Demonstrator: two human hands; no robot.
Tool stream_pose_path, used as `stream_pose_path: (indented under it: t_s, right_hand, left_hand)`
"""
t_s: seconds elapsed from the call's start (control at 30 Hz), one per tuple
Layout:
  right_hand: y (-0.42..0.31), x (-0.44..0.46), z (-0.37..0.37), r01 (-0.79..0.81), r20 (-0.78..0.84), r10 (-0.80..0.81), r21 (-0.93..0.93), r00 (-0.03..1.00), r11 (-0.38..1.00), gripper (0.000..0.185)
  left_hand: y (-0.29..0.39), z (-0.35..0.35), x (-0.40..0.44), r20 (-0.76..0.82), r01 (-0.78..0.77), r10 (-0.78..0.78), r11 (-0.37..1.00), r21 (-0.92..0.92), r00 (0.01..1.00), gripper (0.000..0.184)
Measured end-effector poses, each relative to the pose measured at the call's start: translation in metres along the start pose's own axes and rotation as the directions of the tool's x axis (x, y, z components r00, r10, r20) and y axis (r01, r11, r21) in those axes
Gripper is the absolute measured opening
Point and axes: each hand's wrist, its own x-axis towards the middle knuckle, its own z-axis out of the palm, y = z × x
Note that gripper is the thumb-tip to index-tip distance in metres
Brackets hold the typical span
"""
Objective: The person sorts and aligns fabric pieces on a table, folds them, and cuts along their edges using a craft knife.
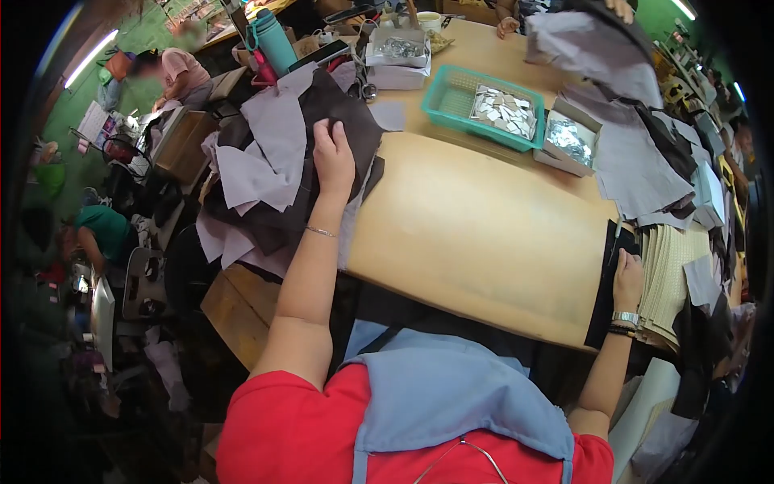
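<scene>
On the left of the table, my left hand [333,161] is closed with curled fingers at the edge of a dark fabric piece [343,113]. That piece lies on a heap of dark and pale grey fabric pieces [262,173]. At the table's right edge, my right hand [628,282] is closed on black fabric [601,282] lying as a narrow strip. A short pale stick [618,229] shows just beyond its fingertips; whether I hold the stick, I cannot tell. The wooden tabletop [476,226] lies between my hands.
A teal basket [451,121] holds small white pieces. Boxes of shiny bits [571,141] [397,60] stand beside it and at the back left, near a teal bottle [274,40]. Cream sheets [673,274] are stacked right. Across the table, a person's hand [619,10] holds fabric.
</scene>
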Motion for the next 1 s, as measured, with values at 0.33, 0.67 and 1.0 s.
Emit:
stream_pose_path:
  t_s: [0.33, 0.67, 1.0]
  right_hand:
    - [-0.025, 0.0, -0.004, -0.017, -0.025, 0.022, 0.193, 0.999, 0.981, 0.018]
    - [-0.04, 0.013, -0.003, -0.154, -0.033, 0.164, 0.202, 0.986, 0.967, 0.037]
    - [-0.02, 0.055, -0.001, -0.298, 0.272, 0.245, 0.176, 0.931, 0.938, 0.029]
  left_hand:
    - [0.094, 0.074, -0.073, 0.45, 0.194, 0.118, 0.786, -0.587, 0.885, 0.01]
    - [0.13, 0.007, -0.044, 0.561, -0.591, 0.355, 0.74, 0.32, 0.748, 0.045]
    - [0.087, -0.009, -0.008, 0.669, -0.387, -0.146, 0.718, 0.578, 0.729, 0.116]
